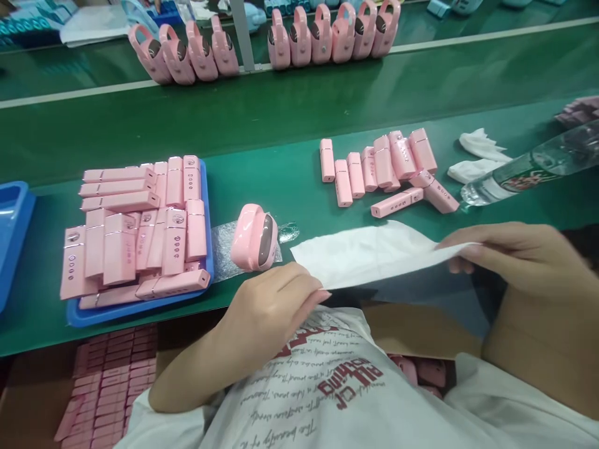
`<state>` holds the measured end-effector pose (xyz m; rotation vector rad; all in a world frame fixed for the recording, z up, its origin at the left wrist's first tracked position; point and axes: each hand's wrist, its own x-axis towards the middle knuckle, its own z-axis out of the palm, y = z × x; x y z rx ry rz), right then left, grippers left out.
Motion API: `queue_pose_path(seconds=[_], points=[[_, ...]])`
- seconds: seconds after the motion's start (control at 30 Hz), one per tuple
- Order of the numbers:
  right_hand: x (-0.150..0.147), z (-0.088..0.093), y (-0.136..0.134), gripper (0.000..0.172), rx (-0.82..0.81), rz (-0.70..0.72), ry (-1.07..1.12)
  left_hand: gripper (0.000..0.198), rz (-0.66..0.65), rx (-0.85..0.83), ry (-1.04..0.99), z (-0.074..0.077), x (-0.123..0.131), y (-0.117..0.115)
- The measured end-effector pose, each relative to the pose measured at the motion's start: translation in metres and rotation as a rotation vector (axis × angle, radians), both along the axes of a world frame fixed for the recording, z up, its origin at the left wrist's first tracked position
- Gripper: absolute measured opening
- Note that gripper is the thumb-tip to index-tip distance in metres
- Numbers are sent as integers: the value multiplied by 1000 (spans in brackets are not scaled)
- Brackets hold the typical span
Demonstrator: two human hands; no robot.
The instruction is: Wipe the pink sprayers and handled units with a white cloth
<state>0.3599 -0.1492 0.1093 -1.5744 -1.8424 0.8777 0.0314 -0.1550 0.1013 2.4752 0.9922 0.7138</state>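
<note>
Fingers of left hand (278, 305) and right hand (510, 252) pinch a white tissue (369, 255), left grip partly hidden; plastic bottle (533, 167), right, runs from view.

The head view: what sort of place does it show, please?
Probably a factory assembly or packing line. A blue tray holds many look-alike pink devices, pink handled units line the far ledge, and more pink pieces lie below the green workbench.

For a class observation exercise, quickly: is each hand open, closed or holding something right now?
Left hand: closed, holding the white cloth by its left end.
Right hand: closed, pinching the cloth's right end.
</note>
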Motion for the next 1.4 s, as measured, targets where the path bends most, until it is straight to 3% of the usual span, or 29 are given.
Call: queue_pose_path(seconds=[0.1,0.17,0.27,0.4,0.63,0.73,0.87,1.07,1.13,1.23,1.33,1.4], points=[[-3,16,-1,29,61,-86,53,10,21,9,-20,19,-2,4],[-7,18,9,34,58,-67,47,12,71,52,-14,21,-2,14],[-11,8,36,43,7,-22,62,22,174,125,68,16,5,37],[-16,-7,70,49,-54,-142,153,28,332,167,171,16,21,63],[-23,-28,93,46,-76,-173,230,30,471,148,410,17,47,89],[-20,-41,94,38,-74,-139,212,31,421,128,426,9,46,84],[-6,-58,79,27,-30,-47,84,26,257,140,485,-7,38,63],[14,-77,47,32,-147,47,-115,27,9,-61,668,-42,40,47],[14,-79,44,35,-118,-54,-130,28,39,-61,641,-52,46,52],[1,-80,45,32,-35,-127,-190,30,227,-28,602,-64,61,66],[-22,-82,45,29,41,39,-271,33,422,-73,610,-75,73,78],[-40,-85,40,28,152,142,-332,25,473,-105,619,-77,76,81]])
